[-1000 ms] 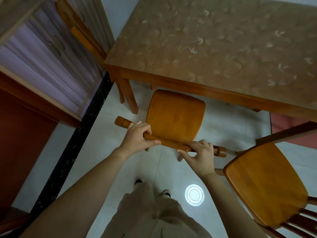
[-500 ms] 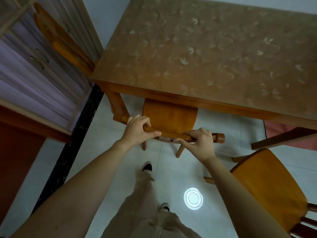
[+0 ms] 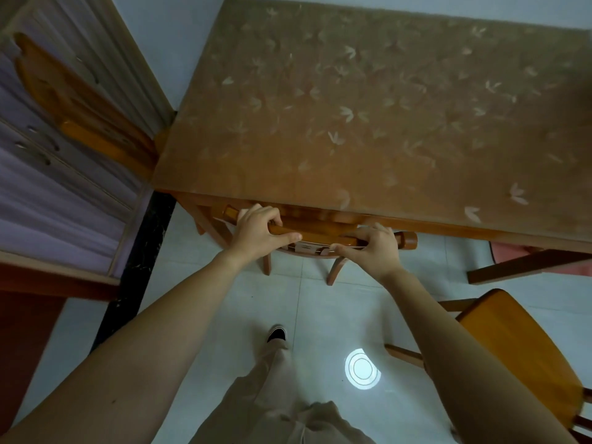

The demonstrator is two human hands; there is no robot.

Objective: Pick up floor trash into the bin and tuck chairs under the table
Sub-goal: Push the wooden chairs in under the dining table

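Observation:
A wooden chair [image 3: 320,233] stands at the near edge of the table [image 3: 368,116], its seat hidden under the tabletop; only its top rail and two rear legs show. My left hand [image 3: 259,230] grips the left part of that rail, fingers curled over it. My right hand [image 3: 371,248] grips the right part of the rail. The table has a brown cover with a pale leaf pattern. No trash or bin is in view.
A second wooden chair [image 3: 519,357] stands out on the floor at the lower right, by my right forearm. Another chair back [image 3: 96,136] shows at the table's left end, against a cabinet [image 3: 57,193]. A round light spot [image 3: 362,368] lies on the pale tiled floor.
I have pushed the chair forward with both hands: its seat, fully visible a second ago, has slid under the tabletop. I stepped closer to the table.

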